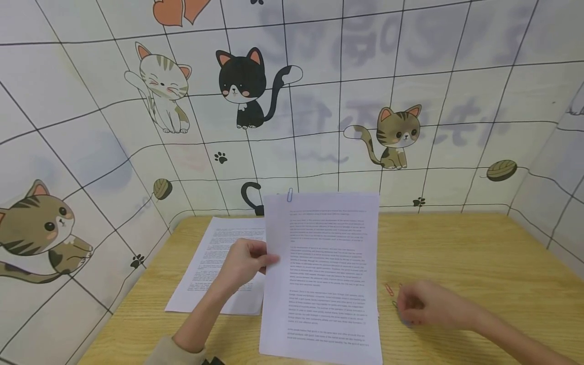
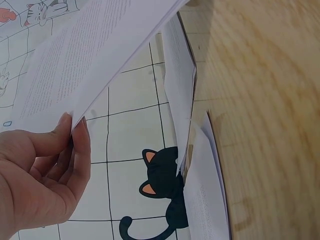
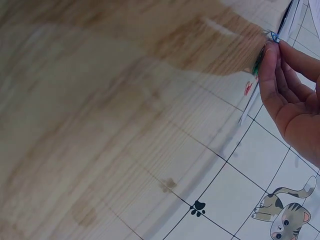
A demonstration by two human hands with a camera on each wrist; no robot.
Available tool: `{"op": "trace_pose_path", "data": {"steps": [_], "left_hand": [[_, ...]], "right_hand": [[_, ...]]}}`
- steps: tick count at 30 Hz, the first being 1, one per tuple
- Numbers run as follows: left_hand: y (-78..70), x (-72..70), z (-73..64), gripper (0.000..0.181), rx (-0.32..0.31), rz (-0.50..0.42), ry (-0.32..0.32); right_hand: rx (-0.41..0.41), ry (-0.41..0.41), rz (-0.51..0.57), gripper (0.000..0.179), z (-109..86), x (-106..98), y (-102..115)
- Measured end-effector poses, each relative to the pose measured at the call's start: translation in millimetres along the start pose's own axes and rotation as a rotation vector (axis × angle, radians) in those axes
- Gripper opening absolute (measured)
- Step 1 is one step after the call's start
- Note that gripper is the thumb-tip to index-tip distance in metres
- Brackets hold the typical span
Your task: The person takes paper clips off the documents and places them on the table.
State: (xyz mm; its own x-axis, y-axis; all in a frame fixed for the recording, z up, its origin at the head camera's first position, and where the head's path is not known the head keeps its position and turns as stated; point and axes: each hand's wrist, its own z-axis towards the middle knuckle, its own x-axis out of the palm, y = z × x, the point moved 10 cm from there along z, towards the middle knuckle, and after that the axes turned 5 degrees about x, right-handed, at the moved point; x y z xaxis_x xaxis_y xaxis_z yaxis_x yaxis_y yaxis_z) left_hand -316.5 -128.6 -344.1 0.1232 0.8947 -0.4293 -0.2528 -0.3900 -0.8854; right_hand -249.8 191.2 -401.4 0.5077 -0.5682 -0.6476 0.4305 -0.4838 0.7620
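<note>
My left hand [image 1: 242, 263] pinches the left edge of some printed sheets [image 1: 321, 279], held upright above the table. A blue paper clip [image 1: 289, 195] sits on their top edge, near the left corner. In the left wrist view, the thumb and fingers [image 2: 80, 145] meet at the paper's edge. My right hand [image 1: 429, 306] is low at the table, right of the sheets, its fingertips together at a blue paper clip [image 3: 274, 37]. Beside those fingers lie a red paper clip [image 1: 389, 289] and a green paper clip [image 1: 394, 303]. The hand partly hides other clips.
Another stack of printed paper [image 1: 214, 268] lies on the wooden table [image 1: 456, 243] at the left, partly behind the left hand and the raised sheets. A cat-patterned cloth wall [image 1: 319, 126] rises at the table's back and sides.
</note>
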Motion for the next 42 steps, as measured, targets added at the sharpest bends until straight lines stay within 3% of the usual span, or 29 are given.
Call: {"op": "trace_pose_path", "data": {"steps": [4,19,24,29,37,42], "left_hand": [[1.0,-0.6,-0.1,0.007,-0.003,0.003,-0.002],[1.1,-1.2,0.4,0.008,-0.003,-0.001,0.004],[1.8,-1.7,0.2,0.007,-0.008,-0.002,0.001],[1.9,-1.9,0.0,0.007,-0.008,0.003,-0.003],[2.8,-1.0,1.0,0.007,-0.005,-0.003,-0.011],[3.4,-0.9,1.2,0.005,-0.009,0.006,-0.02]], "right_hand": [[-0.021,-0.011,-0.018,0.015,1.1,1.0,-0.1],[0.036,-0.067,-0.063,0.014,0.4,-5.7,-1.8],[0.001,-0.119,-0.109,0.014,0.0,-17.4,7.5],[0.066,-0.133,-0.085,0.008,1.5,-32.4,6.7],[0.129,-0.24,-0.163,0.003,-1.1,-64.5,16.0],[0.105,-0.294,-0.187,0.005,0.3,-79.6,32.4]]}}
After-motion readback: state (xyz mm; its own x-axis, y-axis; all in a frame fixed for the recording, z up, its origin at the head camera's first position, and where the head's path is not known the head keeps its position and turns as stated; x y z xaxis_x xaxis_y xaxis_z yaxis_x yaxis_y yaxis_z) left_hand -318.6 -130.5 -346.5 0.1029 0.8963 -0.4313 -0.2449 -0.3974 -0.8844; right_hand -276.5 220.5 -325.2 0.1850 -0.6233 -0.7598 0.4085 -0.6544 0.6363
